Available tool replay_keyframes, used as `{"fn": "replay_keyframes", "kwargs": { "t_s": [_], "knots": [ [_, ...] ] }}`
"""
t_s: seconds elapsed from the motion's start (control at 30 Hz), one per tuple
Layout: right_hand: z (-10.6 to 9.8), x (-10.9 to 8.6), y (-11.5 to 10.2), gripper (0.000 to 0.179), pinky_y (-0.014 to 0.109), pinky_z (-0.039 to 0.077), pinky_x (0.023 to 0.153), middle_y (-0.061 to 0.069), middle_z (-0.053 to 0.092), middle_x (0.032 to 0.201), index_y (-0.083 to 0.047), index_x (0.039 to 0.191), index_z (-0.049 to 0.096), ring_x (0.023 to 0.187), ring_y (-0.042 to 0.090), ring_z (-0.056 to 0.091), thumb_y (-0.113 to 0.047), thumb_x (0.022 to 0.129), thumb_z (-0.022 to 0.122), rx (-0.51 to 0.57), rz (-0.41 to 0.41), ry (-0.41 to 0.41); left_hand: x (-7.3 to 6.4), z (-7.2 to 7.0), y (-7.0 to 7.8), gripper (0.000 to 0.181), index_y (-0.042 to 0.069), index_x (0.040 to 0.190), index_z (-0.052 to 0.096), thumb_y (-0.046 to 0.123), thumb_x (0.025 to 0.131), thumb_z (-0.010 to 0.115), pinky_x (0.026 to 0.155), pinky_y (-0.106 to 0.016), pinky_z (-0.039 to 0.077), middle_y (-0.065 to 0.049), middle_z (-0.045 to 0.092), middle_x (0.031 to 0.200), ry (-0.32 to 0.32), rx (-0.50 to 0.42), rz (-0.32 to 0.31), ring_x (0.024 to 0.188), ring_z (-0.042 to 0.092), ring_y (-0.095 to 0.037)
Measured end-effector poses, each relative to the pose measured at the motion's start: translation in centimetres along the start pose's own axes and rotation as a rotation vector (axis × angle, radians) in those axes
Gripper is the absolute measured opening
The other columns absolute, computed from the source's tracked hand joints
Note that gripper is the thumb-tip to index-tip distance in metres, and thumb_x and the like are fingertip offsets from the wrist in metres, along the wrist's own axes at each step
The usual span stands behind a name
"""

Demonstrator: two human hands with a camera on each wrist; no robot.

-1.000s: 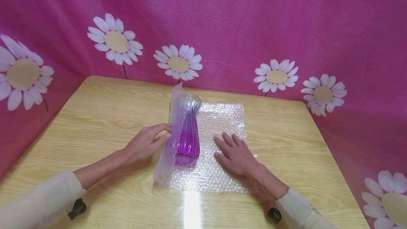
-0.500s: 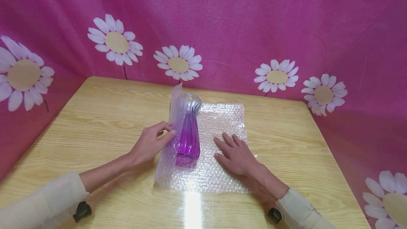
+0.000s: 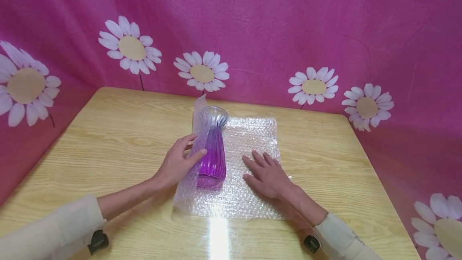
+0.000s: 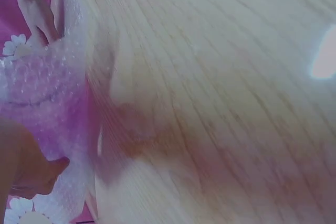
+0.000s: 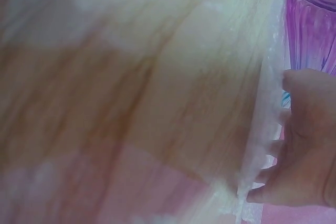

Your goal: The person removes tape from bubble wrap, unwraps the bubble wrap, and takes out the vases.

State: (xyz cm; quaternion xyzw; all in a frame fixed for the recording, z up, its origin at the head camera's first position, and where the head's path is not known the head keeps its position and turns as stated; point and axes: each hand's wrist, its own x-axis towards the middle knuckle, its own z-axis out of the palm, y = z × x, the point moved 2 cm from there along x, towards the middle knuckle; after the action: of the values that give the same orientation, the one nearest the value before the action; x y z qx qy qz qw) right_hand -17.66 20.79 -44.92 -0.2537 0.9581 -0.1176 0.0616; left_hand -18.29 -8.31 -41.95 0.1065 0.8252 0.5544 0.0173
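A glass vase (image 3: 213, 159), purple with a clear flared mouth, lies on a sheet of bubble wrap (image 3: 245, 206), mouth toward the far side. The sheet's left flap is folded up against the vase's left side and partly covers it. My left hand (image 3: 175, 165) touches this flap from the left, thumb extended over it beside the vase and fingers farther back along it. In the left wrist view, the hand (image 4: 31, 166) lies against the wrap with purple glass behind. My right hand (image 3: 268, 177) rests flat with spread fingers on the sheet's right part, apart from the vase.
The wooden table (image 3: 126, 131) extends around the sheet on all sides. A magenta curtain (image 3: 252, 31) printed with several white daisies hangs behind and along both sides. A bright light reflection lies near the table's front.
My left hand has slid to the right and slightly forward along the folded flap, its thumb now over the wrap. The right hand stays in place, and the vase has hardly moved.
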Motion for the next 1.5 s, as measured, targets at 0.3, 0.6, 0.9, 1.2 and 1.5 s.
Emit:
{"fn": "replay_keyframes", "kwargs": {
  "t_s": [0.3, 0.6, 0.9, 1.2, 1.5],
  "knots": [
    [0.1, 0.1, -0.1, 0.061, 0.066, 0.015, 0.115, 0.02, 0.022, 0.161, -0.017, 0.157, 0.034, 0.145, 0.049, 0.015, -0.046, 0.104, 0.044, 0.007, 0.011, -0.015, -0.3, 0.6, 0.3, 0.07, 0.012, 0.156, 0.033, 0.042, 0.099, 0.061, 0.103, -0.054, 0.045, -0.017, 0.033, 0.155, -0.015, -0.054, -0.094, 0.134, 0.042, -0.039],
    [0.1, 0.2, 0.1, 0.063, 0.068, 0.014, 0.114, 0.019, 0.019, 0.162, -0.018, 0.158, 0.032, 0.145, 0.05, 0.014, -0.047, 0.104, 0.045, 0.002, 0.024, -0.035, -0.2, 0.7, 0.3, 0.062, 0.014, 0.156, 0.035, 0.027, 0.1, 0.058, 0.11, -0.052, 0.037, -0.018, 0.03, 0.157, 0.02, -0.158, -0.157, 0.137, 0.038, -0.04],
    [-0.1, 0.2, -0.2, 0.062, 0.069, 0.016, 0.113, 0.021, 0.02, 0.162, -0.017, 0.158, 0.032, 0.145, 0.051, 0.014, -0.046, 0.104, 0.045, -0.004, 0.024, -0.052, -0.1, 0.5, 0.2, 0.059, 0.01, 0.156, 0.033, 0.019, 0.101, 0.054, 0.109, -0.048, 0.04, -0.018, 0.04, 0.152, 0.031, -0.331, -0.21, 0.131, 0.047, -0.036],
    [0.0, 0.1, -0.1, 0.061, 0.07, 0.019, 0.112, 0.022, 0.024, 0.16, -0.014, 0.156, 0.035, 0.143, 0.053, 0.019, -0.043, 0.104, 0.046, -0.022, 0.011, -0.035, -0.1, 0.0, 0.0, 0.058, 0.008, 0.155, 0.033, 0.016, 0.101, 0.052, 0.115, -0.046, 0.032, -0.013, 0.03, 0.159, 0.065, -0.398, -0.238, 0.14, 0.037, -0.033],
    [0.0, 0.1, -0.1, 0.061, 0.07, 0.02, 0.111, 0.022, 0.025, 0.16, -0.015, 0.156, 0.035, 0.142, 0.053, 0.02, -0.045, 0.104, 0.046, -0.025, 0.01, -0.026, -0.2, -0.6, -0.6, 0.058, 0.009, 0.155, 0.033, 0.014, 0.101, 0.05, 0.114, -0.045, 0.033, -0.014, 0.031, 0.159, 0.093, -0.413, -0.251, 0.14, 0.038, -0.033]
  ]
}}
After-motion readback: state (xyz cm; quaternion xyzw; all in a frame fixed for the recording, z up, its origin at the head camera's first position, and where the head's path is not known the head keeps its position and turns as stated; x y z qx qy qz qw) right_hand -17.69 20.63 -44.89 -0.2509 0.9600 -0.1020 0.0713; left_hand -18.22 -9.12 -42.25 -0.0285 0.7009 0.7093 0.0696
